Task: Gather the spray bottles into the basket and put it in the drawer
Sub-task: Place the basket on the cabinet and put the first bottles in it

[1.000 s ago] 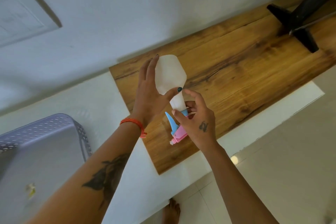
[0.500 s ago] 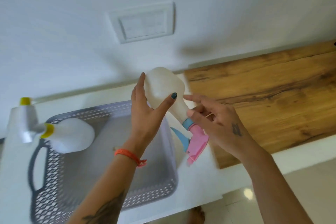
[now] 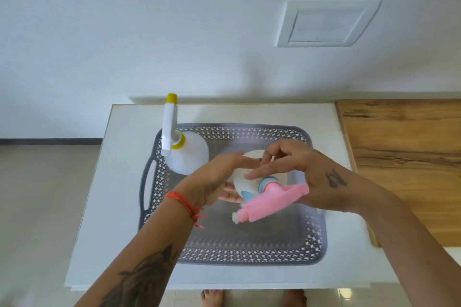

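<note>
Head view: the pink-nozzled spray bottle, carried over from the wooden top, is now gripped by left hand and right hand above the basket, at its centre, beside the yellow-capped bottle at the basket's far-left corner; release is judged next.

Yellow-capped bottle in basket's far-left corner; near half free.

Home: bare feet, tiled floor, wall switch.
</note>
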`<state>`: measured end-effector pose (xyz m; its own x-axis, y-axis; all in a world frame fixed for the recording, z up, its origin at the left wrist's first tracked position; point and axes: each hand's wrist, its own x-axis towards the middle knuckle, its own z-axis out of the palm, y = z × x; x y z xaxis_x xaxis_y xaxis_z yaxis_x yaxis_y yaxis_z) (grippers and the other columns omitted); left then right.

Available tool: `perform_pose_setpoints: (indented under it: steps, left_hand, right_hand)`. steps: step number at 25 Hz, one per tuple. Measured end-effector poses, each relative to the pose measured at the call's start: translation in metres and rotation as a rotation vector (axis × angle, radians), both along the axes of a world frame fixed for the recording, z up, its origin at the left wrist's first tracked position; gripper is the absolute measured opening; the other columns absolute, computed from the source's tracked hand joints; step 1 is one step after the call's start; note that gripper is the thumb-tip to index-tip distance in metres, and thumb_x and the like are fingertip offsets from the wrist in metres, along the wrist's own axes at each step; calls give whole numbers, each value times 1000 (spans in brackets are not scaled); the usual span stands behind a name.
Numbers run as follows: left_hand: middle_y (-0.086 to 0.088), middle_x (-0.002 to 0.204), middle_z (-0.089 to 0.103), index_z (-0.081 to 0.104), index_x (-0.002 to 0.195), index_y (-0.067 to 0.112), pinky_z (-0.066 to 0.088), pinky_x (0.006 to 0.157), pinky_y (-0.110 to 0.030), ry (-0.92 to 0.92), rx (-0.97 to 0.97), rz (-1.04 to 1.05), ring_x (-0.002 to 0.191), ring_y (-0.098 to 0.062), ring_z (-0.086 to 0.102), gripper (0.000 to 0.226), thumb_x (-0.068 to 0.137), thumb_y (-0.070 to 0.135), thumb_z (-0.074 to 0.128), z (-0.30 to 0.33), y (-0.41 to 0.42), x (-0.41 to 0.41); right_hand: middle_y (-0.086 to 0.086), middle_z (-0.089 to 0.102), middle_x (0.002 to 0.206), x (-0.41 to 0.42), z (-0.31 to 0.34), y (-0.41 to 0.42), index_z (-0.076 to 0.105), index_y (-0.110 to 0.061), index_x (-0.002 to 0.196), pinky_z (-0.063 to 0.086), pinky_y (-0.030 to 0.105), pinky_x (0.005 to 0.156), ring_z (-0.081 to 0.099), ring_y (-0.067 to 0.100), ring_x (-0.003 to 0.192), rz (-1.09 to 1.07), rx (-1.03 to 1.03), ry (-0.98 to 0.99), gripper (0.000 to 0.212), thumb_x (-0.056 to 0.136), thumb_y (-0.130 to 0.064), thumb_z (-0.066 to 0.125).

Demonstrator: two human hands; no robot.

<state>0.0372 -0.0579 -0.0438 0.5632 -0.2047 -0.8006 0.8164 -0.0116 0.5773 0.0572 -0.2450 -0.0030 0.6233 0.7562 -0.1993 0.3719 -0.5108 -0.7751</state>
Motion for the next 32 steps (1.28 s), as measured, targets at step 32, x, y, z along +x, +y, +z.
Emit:
perform_pose_setpoints:
  steps: [32]
  left_hand:
    - [4,148,38,37,141,21,39,108,-35,-193,-150,814,130,-16,45,48,96,7,40,-50,-12,-48]
  right_hand:
    - [-2,71,90,-16,-95,109,64,-11,100,56,37,67,66,18,82,-973,267,-486,42,70,-36,79]
